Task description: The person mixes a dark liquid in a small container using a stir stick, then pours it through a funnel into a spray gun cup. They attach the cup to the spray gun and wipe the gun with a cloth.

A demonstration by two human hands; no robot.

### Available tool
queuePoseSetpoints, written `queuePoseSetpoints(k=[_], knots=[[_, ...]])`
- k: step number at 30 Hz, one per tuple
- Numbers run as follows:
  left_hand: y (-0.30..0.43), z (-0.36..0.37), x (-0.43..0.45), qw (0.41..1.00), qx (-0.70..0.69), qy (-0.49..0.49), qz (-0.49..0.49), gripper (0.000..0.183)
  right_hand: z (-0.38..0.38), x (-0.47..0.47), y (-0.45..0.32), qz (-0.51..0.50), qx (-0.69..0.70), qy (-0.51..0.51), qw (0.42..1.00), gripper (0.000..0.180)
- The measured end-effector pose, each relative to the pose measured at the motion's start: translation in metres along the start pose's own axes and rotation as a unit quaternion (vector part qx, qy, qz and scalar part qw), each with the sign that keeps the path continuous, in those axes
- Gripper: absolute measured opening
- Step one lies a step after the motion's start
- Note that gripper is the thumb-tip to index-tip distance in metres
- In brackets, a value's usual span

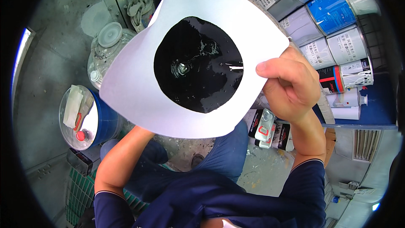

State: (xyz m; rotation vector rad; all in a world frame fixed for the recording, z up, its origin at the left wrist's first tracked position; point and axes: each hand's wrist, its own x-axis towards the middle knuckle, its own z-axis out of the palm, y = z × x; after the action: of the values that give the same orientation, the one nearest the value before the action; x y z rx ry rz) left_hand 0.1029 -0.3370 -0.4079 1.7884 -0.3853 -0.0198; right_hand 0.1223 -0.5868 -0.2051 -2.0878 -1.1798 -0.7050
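A white sheet [196, 126], curled along its left side and top, spans the middle of my view. At its centre is a glossy black round area [199, 69] with wet-looking reflections. Whether this is a coating on the sheet or dark liquid seen through an opening, I cannot tell. My right hand [292, 82] grips the sheet's right edge, thumb on top and fingers behind. My left forearm reaches up under the lower left of the sheet, which hides my left hand.
Several paint cans [330, 11] fill the shelf at right. Metal containers [265, 125] sit below on the floor. At left stand a blue drum [107, 117] with a brush on top and a clear plastic jug [98, 57]. A green grating [80, 183] lies lower left.
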Motion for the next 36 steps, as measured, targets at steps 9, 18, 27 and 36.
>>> queuePoseSetpoints(k=[9,18,27,36], knots=[[0.002,-0.005,-0.003,1.0,0.003,-0.008,-0.01,0.093,0.001,-0.001,0.003,-0.033,-0.022,0.02,0.999,0.038],[0.003,-0.007,-0.003,1.0,-0.005,-0.003,-0.013,0.097,-0.001,0.003,0.001,-0.043,-0.033,0.018,0.998,0.038],[0.007,-0.005,-0.001,0.999,-0.017,0.014,-0.024,0.102,-0.009,0.004,0.002,-0.055,-0.047,0.012,0.997,0.04],[0.016,0.004,0.008,0.99,-0.065,0.09,-0.087,0.106,-0.008,-0.007,0.004,-0.033,-0.032,0.069,0.997,0.03]])
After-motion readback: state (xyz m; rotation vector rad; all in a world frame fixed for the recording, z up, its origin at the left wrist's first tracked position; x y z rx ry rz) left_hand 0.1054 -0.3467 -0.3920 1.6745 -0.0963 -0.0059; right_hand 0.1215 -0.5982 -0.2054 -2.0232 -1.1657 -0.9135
